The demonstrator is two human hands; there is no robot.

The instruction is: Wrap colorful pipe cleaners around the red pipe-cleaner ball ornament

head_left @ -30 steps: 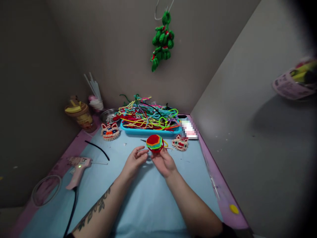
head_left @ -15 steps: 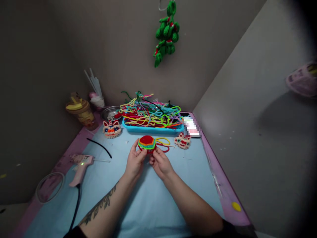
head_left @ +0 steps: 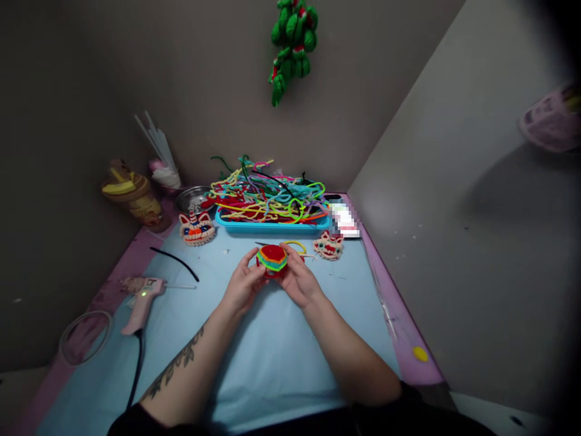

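Observation:
Both my hands hold a small round pipe-cleaner piece, with a red top and orange, teal and green bands below it. My left hand grips its left side, thumb at the front and fingers behind. On the opposite side, the fingers of my right hand close around the edge; its underside is partly hidden. Scissors with a yellow handle loop lie just behind, mostly covered by the piece and my right hand. Two pipe-cleaner lion heads rest farther back, a larger one at left and a smaller one at right.
A blue tray heaped with coloured pipe cleaners stands at the back, beside a metal bowl and a phone. At left are a pink glue gun with its cord, a black pipe cleaner and a lidded cup.
The piece is turned and tilted slightly in my hands, and my right fingers have moved up along its side. The whole view has shifted a little.

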